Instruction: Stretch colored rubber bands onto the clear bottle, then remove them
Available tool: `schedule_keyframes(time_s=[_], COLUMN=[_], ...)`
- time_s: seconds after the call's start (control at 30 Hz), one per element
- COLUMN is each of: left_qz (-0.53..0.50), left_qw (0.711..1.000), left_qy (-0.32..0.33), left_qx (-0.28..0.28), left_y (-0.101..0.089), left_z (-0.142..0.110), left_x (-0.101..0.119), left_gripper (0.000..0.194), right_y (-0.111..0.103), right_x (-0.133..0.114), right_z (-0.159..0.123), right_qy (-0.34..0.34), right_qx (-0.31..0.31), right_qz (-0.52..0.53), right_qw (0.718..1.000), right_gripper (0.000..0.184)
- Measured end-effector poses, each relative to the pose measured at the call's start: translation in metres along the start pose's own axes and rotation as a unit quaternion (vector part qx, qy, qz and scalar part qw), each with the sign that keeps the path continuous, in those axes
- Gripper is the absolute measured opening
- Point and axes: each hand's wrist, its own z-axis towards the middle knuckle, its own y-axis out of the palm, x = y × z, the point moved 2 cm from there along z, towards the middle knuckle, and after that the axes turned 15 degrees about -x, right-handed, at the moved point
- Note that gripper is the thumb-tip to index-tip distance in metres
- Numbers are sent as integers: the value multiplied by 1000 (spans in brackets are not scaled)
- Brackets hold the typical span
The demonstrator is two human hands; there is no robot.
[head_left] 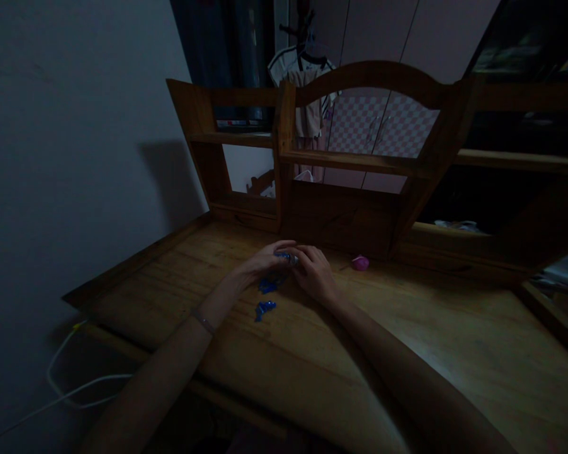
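Note:
My left hand (264, 259) and my right hand (316, 276) meet over the middle of the wooden desk (246, 359). Their fingers curve around shiny blue-and-white pieces (284, 256), like small wrapped candies, partly hidden between the hands. Just below my fingers, more blue shiny pieces (267, 285) lie on the desktop. A separate small blue clump (265, 308) rests nearer to me. The dim light hides the exact kind of these pieces. Right of my right hand lies a round pink thing (360, 263) with a thin stick, like a lollipop.
A wooden shelf unit (284, 126) rises along the desk's back edge. The wall (99, 157) borders the left side. A white cable (61, 396) hangs at the lower left. Clothes (307, 104) hang behind the shelves, before a pink checkered cabinet (355, 126).

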Motion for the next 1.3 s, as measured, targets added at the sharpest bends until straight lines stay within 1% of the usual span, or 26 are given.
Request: schedule_keyframes(time_s=[0.07,0.13,0.2,0.33,0.47,0.53,0.67,0.83,0.97,1.03,1.17,1.3], left_qz=[-25,-46,-66,-113,-208,-230,-229,-209,-225,-234,-221,-209], left_qw=[1000,999,996,990,975,970,971,977,973,971,975,977], left_qy=[4,12,16,9,10,18,31,36,30,23,17,12], left_qx=[-5,-27,-54,-86,-83,-74,-53,-40,-34,-29,-17,-30], left_y=[2,1,0,-1,1,-1,-5,-5,-2,-2,-1,-3], left_z=[1,0,-1,-2,-2,-3,-2,0,1,0,-2,-1], left_x=[1,4,7,9,12,14,15,8,6,8,10,6], left_gripper=[57,48,43,49,50,53,56,59,54,51,50,52], right_y=[1,1,2,2,0,-1,-2,-1,-2,-1,0,1], right_x=[2,3,5,8,10,11,10,10,10,10,10,7], right_z=[0,1,1,1,1,0,0,0,0,0,1,1], right_qy=[16,23,31,48,74,83,85,88,94,91,81,53], right_qx=[9,16,25,36,47,50,49,52,62,56,44,32], right_qz=[7,14,18,20,27,31,36,43,47,43,31,27], right_qw=[1000,999,999,998,996,995,994,994,992,993,995,998], right_gripper=[46,50,51,49,48,48,48,48,46,46,48,51])
